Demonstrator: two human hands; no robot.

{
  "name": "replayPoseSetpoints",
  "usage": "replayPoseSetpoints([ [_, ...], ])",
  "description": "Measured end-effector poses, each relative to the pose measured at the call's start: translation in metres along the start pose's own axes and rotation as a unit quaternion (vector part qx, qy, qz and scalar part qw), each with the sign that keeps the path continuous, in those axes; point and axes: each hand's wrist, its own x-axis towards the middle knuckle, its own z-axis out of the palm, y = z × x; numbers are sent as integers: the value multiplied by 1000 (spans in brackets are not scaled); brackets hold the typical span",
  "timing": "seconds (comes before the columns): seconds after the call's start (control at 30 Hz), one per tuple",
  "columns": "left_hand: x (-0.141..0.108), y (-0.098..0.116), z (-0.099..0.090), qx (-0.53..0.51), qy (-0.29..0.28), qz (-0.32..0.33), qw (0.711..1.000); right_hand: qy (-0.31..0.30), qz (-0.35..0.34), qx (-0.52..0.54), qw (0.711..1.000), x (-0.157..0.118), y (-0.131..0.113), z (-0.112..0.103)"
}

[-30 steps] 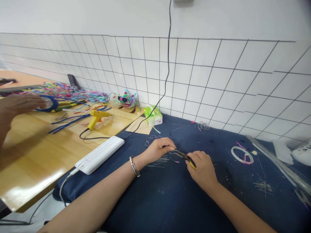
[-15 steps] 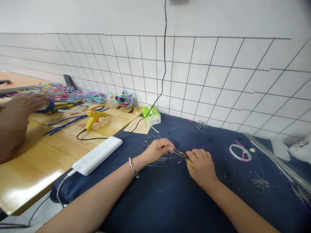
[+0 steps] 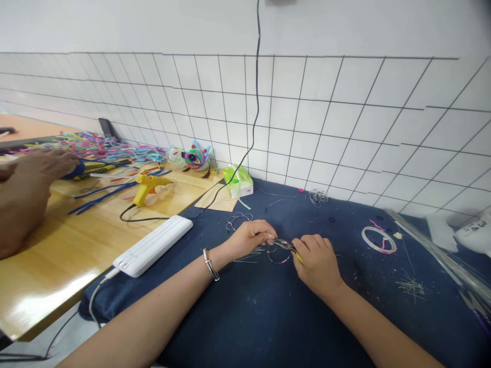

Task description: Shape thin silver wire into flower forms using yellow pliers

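Note:
Over the dark blue cloth (image 3: 253,312), my left hand (image 3: 255,236) pinches a thin wire ring (image 3: 276,262) with a few small pink pieces on its lower side. My right hand (image 3: 316,260) is wrapped round yellow-handled pliers (image 3: 283,244), whose dark jaws reach left to my left fingertips. Exactly what lies between the jaws is too small to make out. Just beyond my left hand lies a looped wire shape (image 3: 238,221). Several straight thin wires (image 3: 249,254) lie partly hidden behind my left fingers.
A white power strip (image 3: 153,246) lies left of my forearm. On the wooden table (image 3: 88,245) are a yellow glue gun (image 3: 148,189), coloured pipe cleaners (image 3: 126,152) and another person's hand (image 3: 49,163). At right lie a white ring (image 3: 379,240) and cut wires (image 3: 412,285).
The wire ring hangs slightly lower and has turned a little, and the plier jaws have shifted slightly left against my left fingertips. Both hands stay almost in place.

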Motion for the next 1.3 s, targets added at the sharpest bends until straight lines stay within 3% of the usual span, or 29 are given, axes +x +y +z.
replayPoseSetpoints([
  [0.83, -2, 1, 0, -76, -23, -51, 996, 15, -20, -18, 1000, 2, -1, -2],
  [1.0, -2, 2, -5, -73, -10, -38, 997, 2, 2, 8, 1000, 3, -1, -4],
  [1.3, -2, 0, -7, -144, -42, -69, 986, 3, -17, 45, 999, 2, 1, 1],
])
